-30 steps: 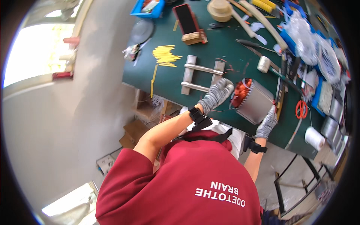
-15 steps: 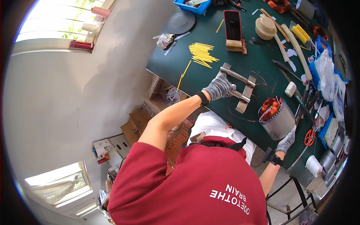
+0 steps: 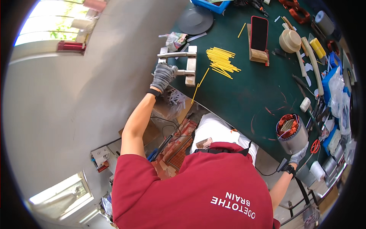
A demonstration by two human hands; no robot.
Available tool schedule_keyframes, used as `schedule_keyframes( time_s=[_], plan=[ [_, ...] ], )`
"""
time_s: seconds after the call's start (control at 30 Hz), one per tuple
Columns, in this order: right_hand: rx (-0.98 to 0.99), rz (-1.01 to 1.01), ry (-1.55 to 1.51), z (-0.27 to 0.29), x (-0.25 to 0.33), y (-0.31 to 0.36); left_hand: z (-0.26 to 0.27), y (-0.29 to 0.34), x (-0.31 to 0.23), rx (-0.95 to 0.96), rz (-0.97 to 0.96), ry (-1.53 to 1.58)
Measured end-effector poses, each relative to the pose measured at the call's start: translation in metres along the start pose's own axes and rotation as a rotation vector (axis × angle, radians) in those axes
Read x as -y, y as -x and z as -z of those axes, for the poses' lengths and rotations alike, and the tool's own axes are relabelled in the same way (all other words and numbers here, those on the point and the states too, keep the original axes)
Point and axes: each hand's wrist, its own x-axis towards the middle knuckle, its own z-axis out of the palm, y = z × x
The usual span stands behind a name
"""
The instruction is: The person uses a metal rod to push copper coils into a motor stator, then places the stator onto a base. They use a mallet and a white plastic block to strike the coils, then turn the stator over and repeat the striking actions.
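Observation:
My left hand (image 3: pixel 164 76), in a grey knit glove, grips the near bar of a metal stand (image 3: pixel 191 65) made of two round bars joined by flat end plates. The stand is at the table's left edge, beside a pile of thin yellow strips (image 3: pixel 221 61). At the right, my gloved right hand (image 3: pixel 299 154) holds the lower side of a motor stator (image 3: pixel 293 143), a grey metal cylinder with copper-coloured windings showing at its tilted upper end. Some of the right hand's fingers are hidden behind the cylinder.
A phone (image 3: pixel 259 32) leans on a wooden holder (image 3: pixel 258 56) at the back. Mallets, among them one with a white head (image 3: pixel 305 104), and red-handled scissors (image 3: pixel 315 146) lie along the right. A grey disc (image 3: pixel 195 21) and a blue bin (image 3: pixel 213 5) are far left on the green table (image 3: pixel 244 95).
My left hand has carried the metal stand leftward from the table's middle to its left edge. The stator stays in my right hand, its winding end turned more upward.

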Motion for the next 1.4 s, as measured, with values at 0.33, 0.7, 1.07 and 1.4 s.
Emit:
schedule_keyframes(
  time_s=[0.33, 0.7, 1.07, 1.4],
  plan=[
    [-0.041, 0.073, 0.265, 0.02, -0.007, 0.0, -0.038, -0.032, -0.003, -0.335, 0.091, -0.058],
    [-0.001, 0.278, 0.427, 0.064, -0.042, -0.02, -0.042, -0.032, -0.136, 0.809, 0.411, 0.98],
    [-0.093, 0.083, 0.057, -0.014, 0.0, 0.029, 0.016, -0.157, -0.169, 0.619, 0.408, 1.42],
    [-0.069, 0.129, -0.083, -0.008, -0.027, 0.059, 0.121, -0.076, -0.412, 0.489, -0.219, 1.438]
  ],
)
